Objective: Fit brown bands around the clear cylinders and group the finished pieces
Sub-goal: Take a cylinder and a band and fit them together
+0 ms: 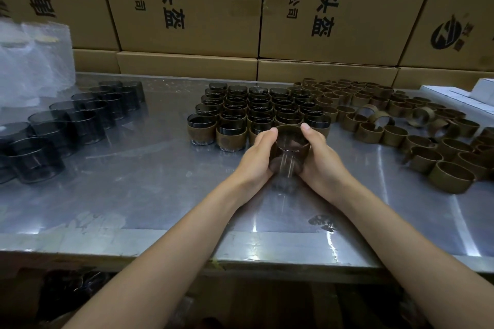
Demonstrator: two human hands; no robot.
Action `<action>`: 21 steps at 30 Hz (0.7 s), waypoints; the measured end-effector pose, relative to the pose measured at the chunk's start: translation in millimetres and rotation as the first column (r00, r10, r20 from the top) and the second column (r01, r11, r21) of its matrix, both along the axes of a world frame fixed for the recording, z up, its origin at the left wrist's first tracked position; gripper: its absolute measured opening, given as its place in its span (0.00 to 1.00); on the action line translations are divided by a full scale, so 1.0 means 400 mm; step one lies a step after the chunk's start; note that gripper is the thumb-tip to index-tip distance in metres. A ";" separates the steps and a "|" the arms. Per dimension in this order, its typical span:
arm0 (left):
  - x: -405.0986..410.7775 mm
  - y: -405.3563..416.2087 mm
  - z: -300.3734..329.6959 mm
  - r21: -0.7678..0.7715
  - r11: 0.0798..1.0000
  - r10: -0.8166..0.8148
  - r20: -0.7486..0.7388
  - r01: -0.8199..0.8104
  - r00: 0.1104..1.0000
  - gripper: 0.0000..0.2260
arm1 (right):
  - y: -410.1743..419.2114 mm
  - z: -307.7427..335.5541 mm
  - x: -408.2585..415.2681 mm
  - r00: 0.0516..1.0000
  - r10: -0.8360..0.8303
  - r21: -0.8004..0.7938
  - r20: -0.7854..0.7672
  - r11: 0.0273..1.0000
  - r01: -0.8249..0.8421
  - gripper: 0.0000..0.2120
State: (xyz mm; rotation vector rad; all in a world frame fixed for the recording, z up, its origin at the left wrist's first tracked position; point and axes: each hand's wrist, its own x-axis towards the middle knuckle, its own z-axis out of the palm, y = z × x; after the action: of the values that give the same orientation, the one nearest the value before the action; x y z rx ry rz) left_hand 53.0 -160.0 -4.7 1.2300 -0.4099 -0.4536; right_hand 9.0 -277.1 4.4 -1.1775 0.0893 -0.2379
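Steel tabletop [133, 195], scuffed and reflective, front edge nearest the camera, dark clutter under it too dim to identify. Both forearms reach in over it; left hand [256, 153] and right hand [320, 152] are cupped from either side round one clear cylinder [287, 160], fingers curled on it, with a brown band [290, 132] at its top end. Step looks like banding in progress: band appears only partly seated, though blur makes that hard to confirm. Next move likely needs pushing the band down evenly to mid-body, then setting the piece at the open front edge of the finished group [256, 112], just beyond the hands. Bare cylinders [80, 117] sit in rows at left, well apart; loose bands [401, 120] spread at right. Plastic wrapping [32, 61] far left, white boxes [465, 96] far right. Cardboard cartons [240, 8] with printed characters wall the back.
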 end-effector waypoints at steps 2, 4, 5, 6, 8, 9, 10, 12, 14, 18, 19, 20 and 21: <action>-0.002 0.001 0.003 -0.008 1.000 0.000 -0.002 0.000 1.000 0.19 | 0.001 0.005 -0.005 1.000 -0.006 0.014 -0.007 1.000 0.006 0.23; -0.005 0.000 0.006 -0.018 1.000 0.001 -0.004 -0.001 1.000 0.19 | 0.000 0.008 -0.009 1.000 0.017 0.029 -0.003 0.999 -0.016 0.23; -0.007 0.000 0.009 -0.028 1.000 0.011 -0.010 -0.011 1.000 0.19 | 0.000 0.010 -0.011 0.999 0.038 0.032 0.004 0.999 -0.038 0.23; -0.008 0.001 0.012 -0.042 0.999 0.029 -0.014 -0.029 0.999 0.19 | -0.001 0.014 -0.014 0.998 0.070 0.020 0.011 0.997 -0.070 0.24; -0.007 0.002 0.021 -0.071 0.994 0.085 0.000 -0.085 0.996 0.18 | -0.006 0.022 -0.019 0.990 0.143 -0.055 0.006 0.988 -0.142 0.26; -0.005 0.004 0.024 -0.081 0.990 0.121 0.015 -0.120 0.993 0.18 | -0.010 0.025 -0.020 0.985 0.174 -0.099 -0.021 0.980 -0.175 0.27; -0.002 0.007 0.027 -0.090 0.984 0.154 0.027 -0.151 0.988 0.17 | -0.015 0.026 -0.020 0.977 0.202 -0.131 -0.067 0.969 -0.209 0.28; 0.001 0.014 0.031 -0.106 0.978 0.184 0.034 -0.180 0.982 0.17 | -0.024 0.025 -0.022 0.948 0.273 -0.161 -0.163 0.941 -0.298 0.31; -0.003 0.020 0.033 -0.122 0.980 0.162 0.009 -0.160 0.987 0.18 | -0.030 0.025 -0.026 0.923 0.329 -0.148 -0.198 0.921 -0.360 0.31; -0.010 0.023 0.043 -0.117 0.991 0.055 -0.065 -0.062 0.996 0.20 | -0.037 0.033 -0.036 0.951 0.295 -0.002 -0.095 0.955 -0.297 0.26; -0.013 0.025 0.047 -0.096 0.995 0.018 -0.078 -0.025 0.997 0.20 | -0.041 0.034 -0.037 0.959 0.276 0.046 -0.060 0.961 -0.274 0.25; -0.015 0.029 0.050 -0.068 0.998 -0.025 -0.087 0.019 0.996 0.21 | -0.044 0.035 -0.039 0.964 0.265 0.090 -0.027 0.961 -0.262 0.25; -0.018 0.034 0.052 -0.044 0.997 -0.074 -0.099 0.070 0.992 0.23 | -0.048 0.037 -0.041 0.964 0.264 0.125 0.001 0.957 -0.262 0.24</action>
State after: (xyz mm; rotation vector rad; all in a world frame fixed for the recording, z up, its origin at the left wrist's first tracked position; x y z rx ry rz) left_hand 46.0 -146.4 16.2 1.1510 -0.3761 -0.5640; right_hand -7.3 -296.2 19.1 -1.0544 -0.0395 0.0125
